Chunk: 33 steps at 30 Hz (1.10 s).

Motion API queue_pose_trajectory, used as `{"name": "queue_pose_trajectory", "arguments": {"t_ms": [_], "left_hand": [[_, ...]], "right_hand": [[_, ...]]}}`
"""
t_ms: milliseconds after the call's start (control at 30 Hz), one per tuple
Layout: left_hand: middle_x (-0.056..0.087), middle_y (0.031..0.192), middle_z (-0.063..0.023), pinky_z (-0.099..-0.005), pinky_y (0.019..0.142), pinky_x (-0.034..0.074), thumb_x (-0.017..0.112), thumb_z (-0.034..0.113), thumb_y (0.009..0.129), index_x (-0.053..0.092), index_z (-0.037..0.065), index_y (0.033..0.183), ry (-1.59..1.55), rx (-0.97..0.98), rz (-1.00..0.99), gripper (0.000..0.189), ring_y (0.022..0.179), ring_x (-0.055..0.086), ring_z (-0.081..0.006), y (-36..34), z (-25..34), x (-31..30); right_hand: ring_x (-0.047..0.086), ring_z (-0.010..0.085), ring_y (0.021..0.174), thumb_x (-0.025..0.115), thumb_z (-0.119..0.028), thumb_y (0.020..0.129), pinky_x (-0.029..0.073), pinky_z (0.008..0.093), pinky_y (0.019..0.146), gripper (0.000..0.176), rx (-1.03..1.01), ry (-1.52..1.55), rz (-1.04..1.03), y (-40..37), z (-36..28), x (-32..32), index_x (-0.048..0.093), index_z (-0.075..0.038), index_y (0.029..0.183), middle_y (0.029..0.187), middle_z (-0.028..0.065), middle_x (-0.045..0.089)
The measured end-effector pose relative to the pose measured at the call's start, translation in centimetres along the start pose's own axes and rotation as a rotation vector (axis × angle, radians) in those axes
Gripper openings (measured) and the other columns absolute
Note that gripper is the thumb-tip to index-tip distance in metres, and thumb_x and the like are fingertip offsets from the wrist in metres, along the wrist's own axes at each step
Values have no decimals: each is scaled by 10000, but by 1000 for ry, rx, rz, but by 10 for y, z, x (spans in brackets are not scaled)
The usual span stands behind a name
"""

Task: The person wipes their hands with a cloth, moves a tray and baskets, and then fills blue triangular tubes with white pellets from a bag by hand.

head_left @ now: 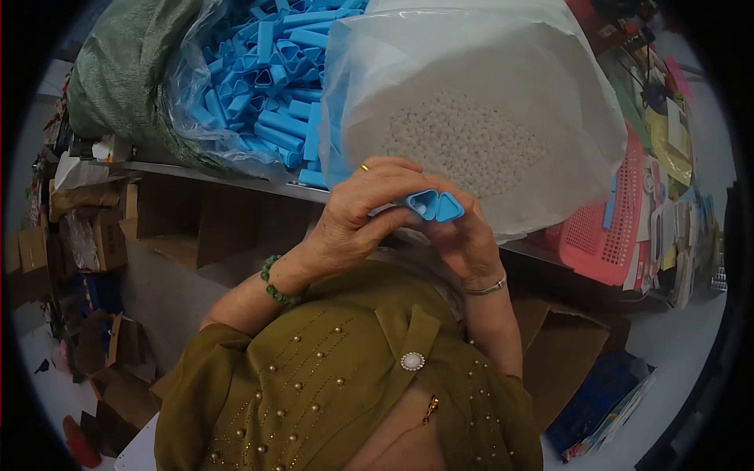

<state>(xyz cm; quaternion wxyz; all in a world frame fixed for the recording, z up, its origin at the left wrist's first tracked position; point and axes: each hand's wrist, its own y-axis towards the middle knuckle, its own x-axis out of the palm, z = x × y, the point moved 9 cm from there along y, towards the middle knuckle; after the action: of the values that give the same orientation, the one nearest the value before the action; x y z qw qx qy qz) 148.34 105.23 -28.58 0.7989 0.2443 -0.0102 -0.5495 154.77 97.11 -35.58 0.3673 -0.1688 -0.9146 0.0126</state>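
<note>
Both hands are raised together in front of my chest. My left hand, with a gold ring and a green bead bracelet on the wrist, pinches a blue triangular hollow tube by its end. A second blue triangular piece touches the first one on its right, and my right hand, wearing a silver bracelet, grips it from below. Their open ends face me. Behind the hands stands a clear bag of small white beads.
A large clear bag full of blue triangular tubes lies on the metal shelf edge, beside a green sack. A pink plastic basket stands at the right. Cardboard boxes crowd the left, with more cardboard at lower right.
</note>
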Motion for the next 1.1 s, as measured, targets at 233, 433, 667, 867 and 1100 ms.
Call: {"name": "queue_pose_trajectory", "arguments": {"t_ms": [233,433,667,867,1100], "left_hand": [[621,942,-110,-385,846,439,647,-20,716,617,15,1064,165,105,-8,351,943,571,-307,5,16,9],[607,951,-116,-410,844,443,650,-5,698,611,16,1062,216,220,-25,367,942,568,-316,-1,22,22],[633,985,-108,-383,802,480,647,3,761,624,47,1088,338,175,303,331,948,584,-281,-11,41,-67],[625,870,-147,-435,689,486,735,139,702,542,25,1046,970,-299,148,411,849,580,-334,-20,-64,-103],[612,860,-180,-445,690,497,739,141,685,465,11,971,1145,-448,206,417,868,589,-368,-19,-99,-94]], "right_hand": [[522,192,1095,578,-289,862,423,354,970,490,23,119,72,-7,1,15,491,42,1212,1174,111,517],[527,186,1080,516,-156,808,433,346,951,340,-41,-12,195,-20,-1,3,523,15,1103,1148,114,522],[517,269,1139,518,-356,887,477,401,899,499,-687,-795,386,-95,-98,-10,498,53,1172,1220,180,525],[547,261,1055,562,-195,919,449,355,890,365,-673,-1835,1201,-176,-198,-145,524,45,1190,1189,171,557],[592,266,910,611,-32,859,465,344,824,211,-916,-1694,853,-120,-162,-4,624,34,1059,1007,151,626]]}}
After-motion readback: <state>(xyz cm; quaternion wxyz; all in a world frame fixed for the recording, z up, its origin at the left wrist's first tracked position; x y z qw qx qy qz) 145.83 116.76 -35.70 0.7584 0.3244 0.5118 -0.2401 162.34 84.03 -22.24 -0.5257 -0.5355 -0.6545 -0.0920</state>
